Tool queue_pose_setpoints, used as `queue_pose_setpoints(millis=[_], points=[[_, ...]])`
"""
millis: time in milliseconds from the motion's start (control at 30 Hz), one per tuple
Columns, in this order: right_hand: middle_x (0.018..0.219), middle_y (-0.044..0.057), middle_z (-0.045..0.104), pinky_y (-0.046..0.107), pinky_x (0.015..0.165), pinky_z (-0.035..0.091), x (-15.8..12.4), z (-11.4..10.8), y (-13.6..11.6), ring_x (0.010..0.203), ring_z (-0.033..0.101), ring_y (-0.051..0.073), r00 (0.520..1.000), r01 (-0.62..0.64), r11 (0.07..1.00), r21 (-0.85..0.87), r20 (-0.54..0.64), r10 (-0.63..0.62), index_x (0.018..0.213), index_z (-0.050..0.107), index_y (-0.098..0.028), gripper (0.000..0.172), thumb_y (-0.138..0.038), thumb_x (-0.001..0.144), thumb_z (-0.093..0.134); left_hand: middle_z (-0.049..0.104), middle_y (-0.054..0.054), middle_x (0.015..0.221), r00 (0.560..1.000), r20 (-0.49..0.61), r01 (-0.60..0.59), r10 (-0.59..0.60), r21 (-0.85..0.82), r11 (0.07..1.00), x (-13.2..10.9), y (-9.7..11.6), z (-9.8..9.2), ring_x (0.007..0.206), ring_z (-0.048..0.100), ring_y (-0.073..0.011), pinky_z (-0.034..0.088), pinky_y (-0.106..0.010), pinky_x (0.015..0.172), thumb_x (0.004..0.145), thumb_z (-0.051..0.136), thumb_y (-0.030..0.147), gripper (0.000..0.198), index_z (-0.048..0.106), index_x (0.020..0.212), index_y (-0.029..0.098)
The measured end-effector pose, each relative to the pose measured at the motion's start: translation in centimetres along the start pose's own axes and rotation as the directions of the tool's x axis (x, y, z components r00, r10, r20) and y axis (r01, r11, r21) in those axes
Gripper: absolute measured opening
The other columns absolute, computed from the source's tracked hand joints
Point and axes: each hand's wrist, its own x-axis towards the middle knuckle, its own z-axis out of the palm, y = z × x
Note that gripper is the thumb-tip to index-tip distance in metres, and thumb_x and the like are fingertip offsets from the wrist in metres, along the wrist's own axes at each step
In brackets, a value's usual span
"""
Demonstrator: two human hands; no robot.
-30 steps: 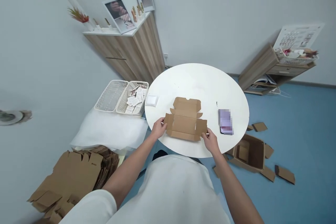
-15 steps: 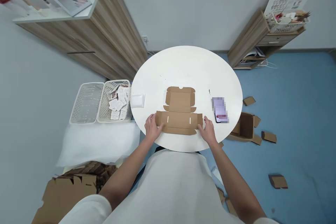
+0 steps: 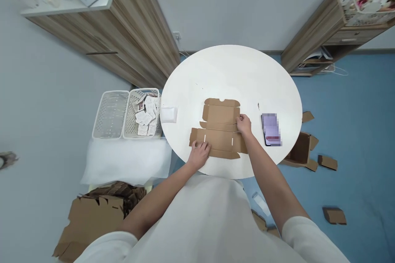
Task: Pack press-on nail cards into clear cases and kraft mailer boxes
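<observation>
A flattened brown cardboard box [image 3: 220,137] lies unfolded on the round white table [image 3: 231,74], its upper panel pointing away from me. Two white slits show in the wider panel close to me. My left hand [image 3: 200,154] rests on that panel's near left part, fingers spread on the cardboard. At the right edge of the upper panel, my right hand [image 3: 243,124] has its fingers closed on a side flap around the crease. The fingertips there are partly hidden.
To the right on the table is a phone [image 3: 271,129], partly pixelated. A white packet [image 3: 168,114] sits at the left edge, beside a white basket [image 3: 126,125] of paper cards. Flattened cardboard [image 3: 92,218] is piled lower left. An open carton [image 3: 300,148] and folded boxes lie on the floor.
My right hand has moved from the near panel's right end up to the upper panel's flap. My left hand has shifted right onto the cardboard. The view has also shifted.
</observation>
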Motion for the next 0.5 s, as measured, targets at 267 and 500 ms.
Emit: queue_pose_setpoints(millis=[267, 500], points=[[0.078, 0.003, 0.065, 0.027, 0.066, 0.041, -1.4, -0.3, 0.5, 0.073, 0.057, 0.017, 0.992, 0.118, 0.993, 0.002, 0.036, -0.118, 0.095, 0.061, -0.019, 0.029, -0.026, 0.073, 0.042, 0.018, -0.016, 0.145, 0.998, -0.02, 0.053, -0.052, 0.051, 0.997, 1.9, -0.7, -2.3, 0.133, 0.013, -0.0311, 0.01, -0.051, 0.104, 0.07, 0.055, 0.024, 0.077, 0.019, 0.138, 0.018], [0.067, 0.001, 0.062, 0.028, 0.061, 0.04, -4.3, -1.0, 0.2, 0.065, 0.055, 0.017, 0.968, 0.225, 0.967, -0.122, 0.141, -0.207, 0.094, 0.061, -0.021, 0.03, -0.028, 0.078, 0.037, 0.01, -0.015, 0.147, 1.0, 0.006, 0.016, -0.016, 0.089, 0.996, 4.2, -0.5, -3.1, 0.134, -0.007, -0.0329, -0.002, -0.055, 0.105, 0.06, 0.063, 0.019, 0.099, 0.007, 0.141, 0.013]])
